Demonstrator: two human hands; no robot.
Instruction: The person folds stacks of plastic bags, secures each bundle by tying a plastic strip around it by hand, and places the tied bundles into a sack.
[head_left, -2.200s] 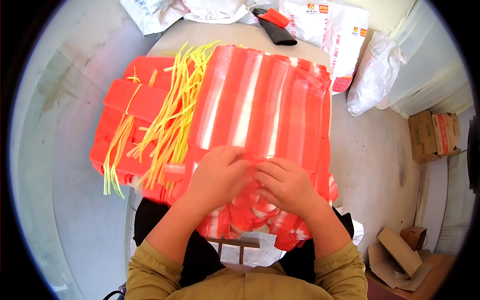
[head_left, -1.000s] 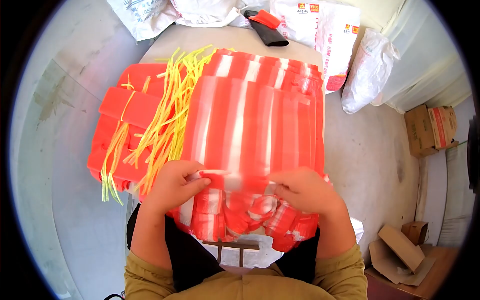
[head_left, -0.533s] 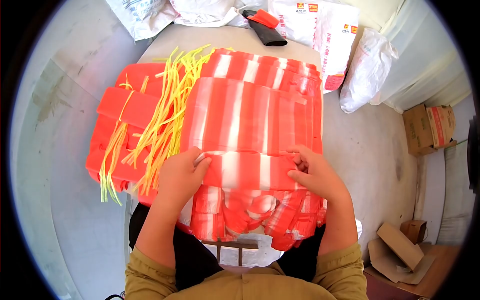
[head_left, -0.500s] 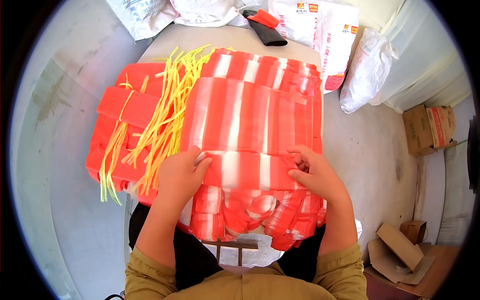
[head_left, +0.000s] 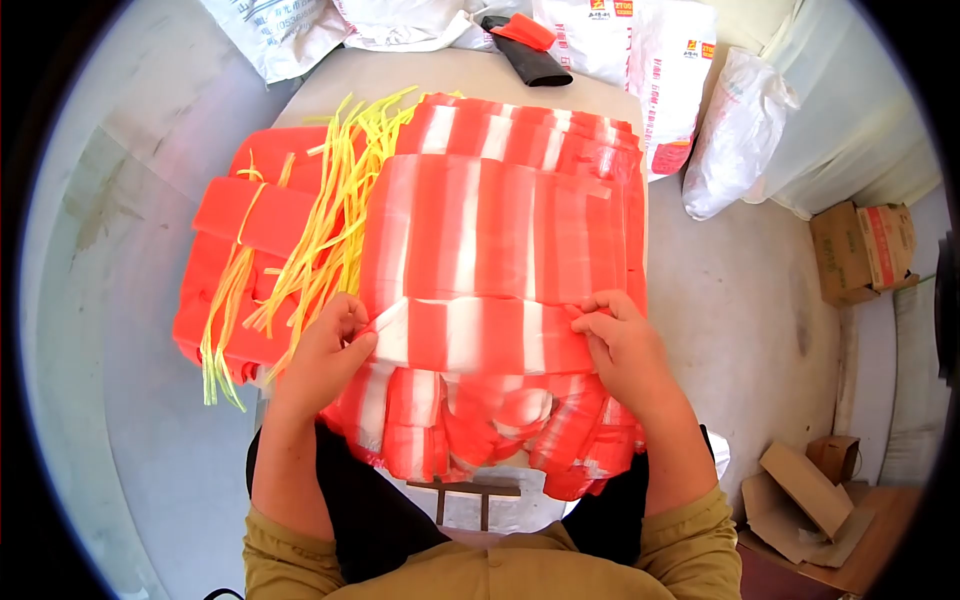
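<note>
A stack of red-and-white striped plastic bags (head_left: 495,225) lies in front of me, its near side ending in loose, crumpled handle-like ends (head_left: 500,420). Across the stack runs a folded-over striped band of the top bag (head_left: 465,335). My left hand (head_left: 325,355) is closed at the left end of this band, thumb and fingertips pinching its edge. At the right end, my right hand (head_left: 625,350) pinches the band between thumb and forefinger. Yellow plastic strips (head_left: 345,210) lie along the stack's left side, close to my left hand.
Folded red plastic bags (head_left: 255,215) lie left of the stack, some yellow strips over them. Behind stand white printed sacks (head_left: 590,45) and a black roll with a red piece (head_left: 530,60). Cardboard boxes (head_left: 845,255) and an opened carton (head_left: 805,500) are at the right.
My left hand has moved left, from over the band to its outer left end, where more white stripe now shows. My right hand has shifted only slightly, staying at the right end.
</note>
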